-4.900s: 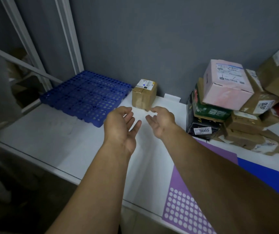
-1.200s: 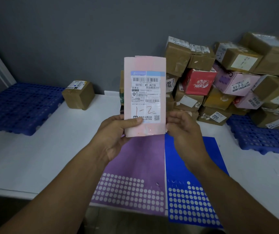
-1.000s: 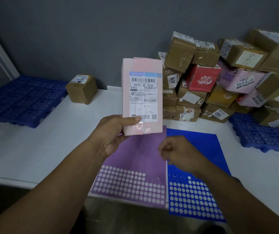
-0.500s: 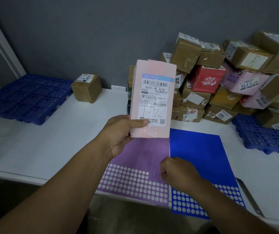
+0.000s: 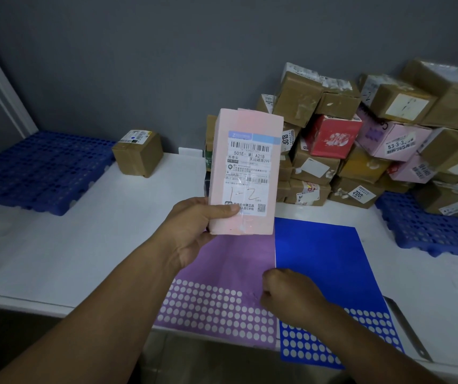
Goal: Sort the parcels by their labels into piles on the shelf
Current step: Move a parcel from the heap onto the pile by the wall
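Parcel sorting room or courier depot: heap of labelled boxes (image 5: 360,151) right of centre on a white shelf (image 5: 83,245), blue pallets (image 5: 36,170) at left and right edges, grey wall (image 5: 139,65).

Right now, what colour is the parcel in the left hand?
Pale pink parcel, white printed label; head view shows it best.

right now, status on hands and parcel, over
Left hand grips pink parcel upright, label facing camera. Right hand curled over sticker sheets, hold unclear. Parcel heap behind it.
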